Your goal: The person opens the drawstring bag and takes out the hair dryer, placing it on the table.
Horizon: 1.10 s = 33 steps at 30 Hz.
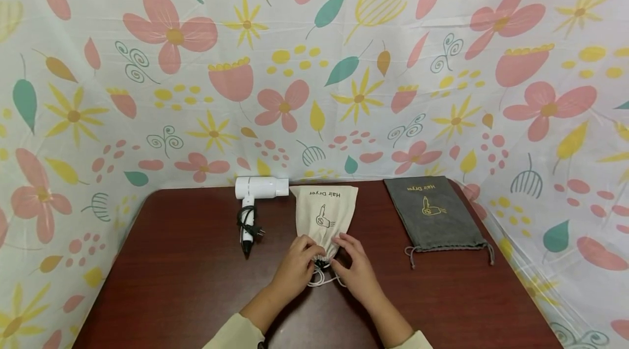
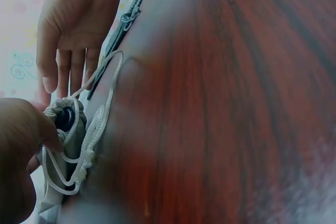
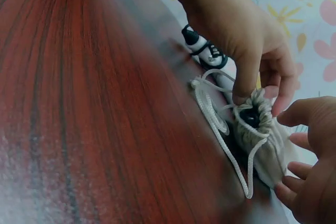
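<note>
A cream drawstring bag (image 1: 326, 210) printed "Hair Dryer" lies on the table, its gathered mouth toward me. Something black shows inside the puckered opening; the rest of it is hidden in the cloth. My left hand (image 1: 296, 261) pinches the edge of that mouth between thumb and fingers. On the other side, my right hand (image 1: 358, 270) has its fingers loosely extended by the bag's edge; whether they touch the cloth is hard to tell. White cords (image 3: 214, 114) hang in loose loops from the bag's mouth onto the table.
Left of the bag lies a white hair dryer (image 1: 262, 188) with its black cord wound round the handle. A grey drawstring bag (image 1: 437, 223) with a gold print lies flat at the right. Behind the dark red wooden table (image 1: 187, 283) hangs a flowered cloth (image 1: 314, 65).
</note>
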Tool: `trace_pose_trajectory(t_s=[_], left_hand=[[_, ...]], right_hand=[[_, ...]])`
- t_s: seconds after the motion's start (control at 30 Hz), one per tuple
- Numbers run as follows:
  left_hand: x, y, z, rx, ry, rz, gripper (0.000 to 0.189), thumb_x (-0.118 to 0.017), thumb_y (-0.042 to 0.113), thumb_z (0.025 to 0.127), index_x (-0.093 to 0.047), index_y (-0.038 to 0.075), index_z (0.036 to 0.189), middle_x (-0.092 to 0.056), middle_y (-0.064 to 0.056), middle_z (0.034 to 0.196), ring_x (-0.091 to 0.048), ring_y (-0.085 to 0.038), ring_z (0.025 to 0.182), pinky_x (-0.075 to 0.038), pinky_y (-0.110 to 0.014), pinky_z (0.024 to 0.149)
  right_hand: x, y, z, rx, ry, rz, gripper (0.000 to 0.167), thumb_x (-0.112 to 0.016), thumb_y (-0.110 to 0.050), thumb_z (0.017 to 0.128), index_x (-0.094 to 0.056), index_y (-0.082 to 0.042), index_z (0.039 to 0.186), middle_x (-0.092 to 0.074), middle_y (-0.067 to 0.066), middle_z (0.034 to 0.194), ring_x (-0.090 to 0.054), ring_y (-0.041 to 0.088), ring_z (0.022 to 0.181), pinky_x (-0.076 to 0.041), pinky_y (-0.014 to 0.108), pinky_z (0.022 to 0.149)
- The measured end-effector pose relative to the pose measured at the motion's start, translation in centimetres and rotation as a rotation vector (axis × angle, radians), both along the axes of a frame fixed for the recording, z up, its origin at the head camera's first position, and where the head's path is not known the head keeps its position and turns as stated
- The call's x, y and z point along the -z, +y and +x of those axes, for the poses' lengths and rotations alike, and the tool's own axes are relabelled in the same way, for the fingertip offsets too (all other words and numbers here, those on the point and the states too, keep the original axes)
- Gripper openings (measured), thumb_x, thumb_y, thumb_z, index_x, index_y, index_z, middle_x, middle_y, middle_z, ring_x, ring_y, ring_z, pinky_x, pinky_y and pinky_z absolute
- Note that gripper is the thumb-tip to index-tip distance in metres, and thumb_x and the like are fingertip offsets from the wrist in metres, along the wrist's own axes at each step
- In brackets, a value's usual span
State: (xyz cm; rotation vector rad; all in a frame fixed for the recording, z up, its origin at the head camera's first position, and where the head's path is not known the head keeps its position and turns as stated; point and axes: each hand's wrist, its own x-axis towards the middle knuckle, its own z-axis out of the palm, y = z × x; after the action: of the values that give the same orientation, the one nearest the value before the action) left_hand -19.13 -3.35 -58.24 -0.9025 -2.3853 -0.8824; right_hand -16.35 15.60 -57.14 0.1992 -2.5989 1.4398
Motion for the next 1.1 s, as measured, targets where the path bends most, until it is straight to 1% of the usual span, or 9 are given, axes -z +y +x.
trace_pose_trajectory(t_s=[0.2, 0.4, 0.47, 0.53, 0.63, 0.7, 0.8, 0.97, 1.1], left_hand=[[0.4, 0.0, -0.2, 0.003, -0.002, 0.0, 0.045, -0.071, -0.017, 0.067, -0.073, 0.017, 0.098, -0.058, 0.003, 0.098, -0.055, -0.015, 0.096, -0.05, -0.025, 0.082], [0.4, -0.1, 0.0, -0.022, -0.048, -0.009, 0.045, -0.07, -0.015, 0.07, -0.074, 0.017, 0.101, -0.058, 0.003, 0.1, -0.055, -0.014, 0.098, -0.05, -0.025, 0.083], [0.4, -0.1, 0.2, -0.03, -0.067, 0.002, 0.043, -0.071, -0.013, 0.071, -0.074, 0.016, 0.103, -0.059, 0.002, 0.103, -0.056, -0.014, 0.1, -0.051, -0.026, 0.085], [0.4, -0.2, 0.5, -0.044, -0.082, 0.022, 0.042, -0.072, -0.011, 0.073, -0.074, 0.015, 0.105, -0.06, 0.001, 0.106, -0.057, -0.016, 0.103, -0.051, -0.029, 0.088], [0.3, -0.4, 1.0, -0.081, -0.073, 0.068, 0.039, -0.074, -0.007, 0.072, -0.073, 0.014, 0.105, -0.06, -0.002, 0.108, -0.057, -0.019, 0.105, -0.051, -0.034, 0.09], [0.3, -0.5, 1.3, -0.122, -0.062, 0.093, 0.039, -0.076, -0.006, 0.071, -0.074, 0.014, 0.104, -0.059, -0.004, 0.108, -0.056, -0.022, 0.104, -0.051, -0.036, 0.089], [0.1, -0.7, 1.6, -0.185, -0.064, 0.115, 0.038, -0.078, -0.005, 0.07, -0.074, 0.014, 0.103, -0.058, -0.005, 0.106, -0.055, -0.022, 0.102, -0.051, -0.035, 0.084], [0.0, -1.0, 2.0, -0.258, -0.167, 0.131, 0.034, -0.079, -0.001, 0.074, -0.072, 0.016, 0.102, -0.055, -0.002, 0.099, -0.053, -0.016, 0.094, -0.05, -0.032, 0.08], [0.3, -1.3, 2.3, -0.266, -0.251, 0.14, 0.032, -0.078, 0.003, 0.076, -0.07, 0.018, 0.104, -0.056, 0.0, 0.095, -0.055, -0.012, 0.087, -0.049, -0.031, 0.078]], right_hand=[[0.0, -0.1, 0.0, -0.001, -0.036, -0.01, 0.048, -0.078, -0.008, 0.086, -0.066, -0.012, 0.133, -0.051, 0.013, 0.15, -0.052, 0.033, 0.136, -0.043, 0.054, 0.107], [0.3, -0.1, -0.1, 0.007, -0.078, 0.002, 0.046, -0.077, -0.01, 0.087, -0.066, -0.012, 0.132, -0.052, 0.012, 0.148, -0.051, 0.032, 0.136, -0.043, 0.053, 0.109], [0.4, -0.1, -0.1, 0.02, -0.073, -0.006, 0.041, -0.078, -0.01, 0.086, -0.068, -0.011, 0.126, -0.055, 0.012, 0.14, -0.055, 0.031, 0.13, -0.045, 0.052, 0.107], [0.5, 0.0, -0.1, 0.036, -0.07, -0.008, 0.034, -0.078, -0.009, 0.086, -0.07, -0.012, 0.119, -0.059, 0.01, 0.128, -0.059, 0.028, 0.12, -0.048, 0.047, 0.102], [0.5, 0.1, -0.1, 0.04, -0.072, -0.012, 0.025, -0.079, -0.008, 0.085, -0.071, -0.013, 0.108, -0.061, 0.006, 0.11, -0.062, 0.023, 0.104, -0.052, 0.038, 0.094], [0.4, 0.2, -0.1, 0.028, -0.079, -0.006, 0.021, -0.079, -0.009, 0.085, -0.071, -0.014, 0.104, -0.062, 0.005, 0.104, -0.064, 0.021, 0.098, -0.053, 0.034, 0.089], [0.4, 0.2, 0.0, -0.004, -0.095, -0.019, 0.018, -0.077, -0.008, 0.086, -0.07, -0.013, 0.102, -0.064, 0.005, 0.1, -0.065, 0.02, 0.095, -0.054, 0.031, 0.086], [0.3, 0.0, 0.0, -0.052, -0.134, -0.047, 0.018, -0.075, -0.005, 0.087, -0.069, -0.013, 0.102, -0.067, 0.005, 0.097, -0.065, 0.015, 0.088, -0.054, 0.025, 0.078], [0.3, 0.0, 0.1, -0.076, -0.151, -0.043, 0.021, -0.075, -0.004, 0.087, -0.068, -0.014, 0.103, -0.069, 0.004, 0.097, -0.066, 0.014, 0.087, -0.053, 0.023, 0.075]])
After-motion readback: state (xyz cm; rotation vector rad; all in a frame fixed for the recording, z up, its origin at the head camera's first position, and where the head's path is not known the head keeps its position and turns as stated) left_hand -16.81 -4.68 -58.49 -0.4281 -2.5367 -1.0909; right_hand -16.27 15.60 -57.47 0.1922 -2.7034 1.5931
